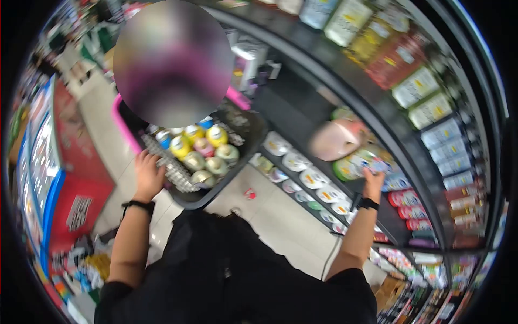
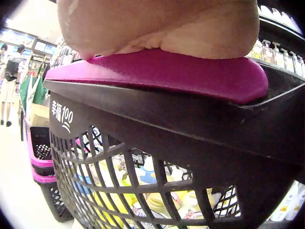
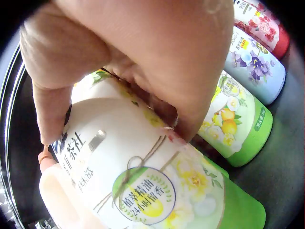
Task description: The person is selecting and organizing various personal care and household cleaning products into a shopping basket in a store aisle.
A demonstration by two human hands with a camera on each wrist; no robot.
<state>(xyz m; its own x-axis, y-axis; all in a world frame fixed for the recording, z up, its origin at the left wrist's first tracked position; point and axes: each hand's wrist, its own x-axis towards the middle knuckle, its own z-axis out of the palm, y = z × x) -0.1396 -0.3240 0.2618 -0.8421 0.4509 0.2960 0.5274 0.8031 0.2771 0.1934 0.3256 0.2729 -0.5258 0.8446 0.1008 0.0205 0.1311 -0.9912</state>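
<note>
In the head view my left hand (image 1: pixel 149 175) grips the near left side of a black shopping basket (image 1: pixel 181 202). The left wrist view shows its palm over the basket's pink handle (image 2: pixel 167 76), with the fingertips hidden. Inside the basket stand several bottles (image 1: pixel 204 147) in yellow, pink, blue and pale cream. At the shelf, my right hand (image 1: pixel 373 184) holds a white body wash bottle (image 3: pixel 143 167) with a green base and yellow flowers. Thumb and fingers come down on its two sides, as the right wrist view shows. Similar bottles (image 3: pixel 236 121) stand beside it.
Lower shelf rows hold white round-fronted packs (image 1: pixel 313 178); upper rows hold pump bottles (image 1: pixel 415 86). A red chest freezer (image 1: pixel 81 200) with a blue edge stands at left. Stacked baskets (image 2: pixel 43 162) and a distant person (image 2: pixel 12 76) appear in the left wrist view.
</note>
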